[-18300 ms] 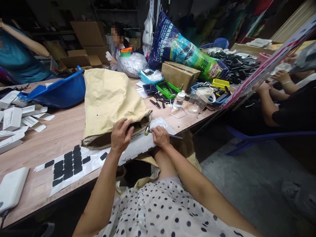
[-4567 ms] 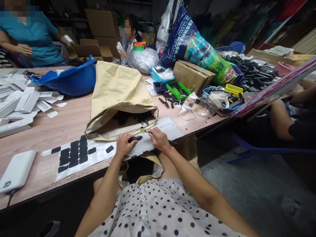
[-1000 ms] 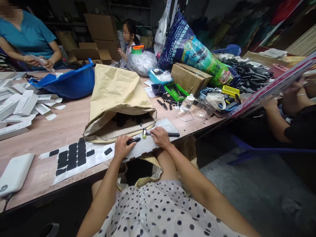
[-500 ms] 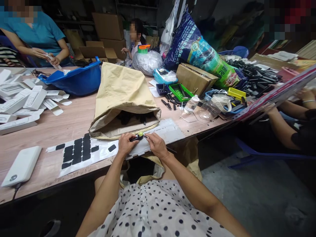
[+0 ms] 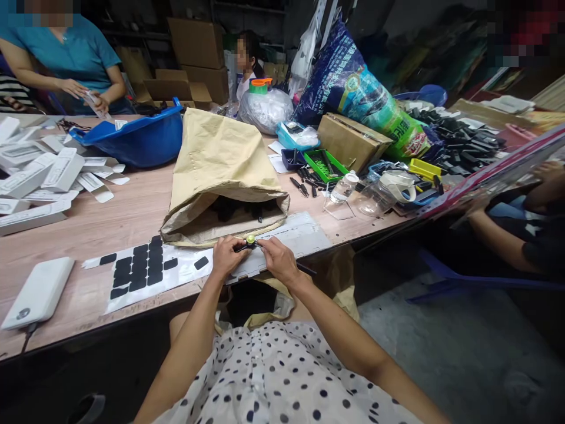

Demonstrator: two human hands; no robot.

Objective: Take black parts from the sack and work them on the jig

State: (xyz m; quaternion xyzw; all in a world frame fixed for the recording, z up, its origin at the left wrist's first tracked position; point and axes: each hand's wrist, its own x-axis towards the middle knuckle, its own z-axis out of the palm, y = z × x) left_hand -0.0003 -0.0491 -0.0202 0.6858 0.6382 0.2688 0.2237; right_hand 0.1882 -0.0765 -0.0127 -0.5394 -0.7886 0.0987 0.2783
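Near the table's front edge, my left hand (image 5: 226, 256) is closed on a small black piece with a round yellow-green face (image 5: 251, 239). My right hand (image 5: 279, 259) is closed in a pinch on a thin tool with a dark end (image 5: 308, 269) sticking out behind the hand; its tip is at the round face. Its exact kind is too small to tell. Under both hands lies a light grey board (image 5: 304, 235). To the left is a white sheet of black rounded stickers (image 5: 140, 265), and right behind the hands a tan sack (image 5: 220, 153) lies with its mouth toward me, dark pieces inside.
White boxes (image 5: 62, 171) and a blue basin (image 5: 132, 138) are at the left, with a white power bank (image 5: 39, 291) in front. Behind to the right stand a green tray (image 5: 324, 165), a bottle (image 5: 344, 187) and a clear jug (image 5: 377, 197). Co-workers sit at both sides.
My hands keep the same grip and place, with the round face tilted slightly more upward. The view has shifted slightly. A co-worker's arm at the right has moved.
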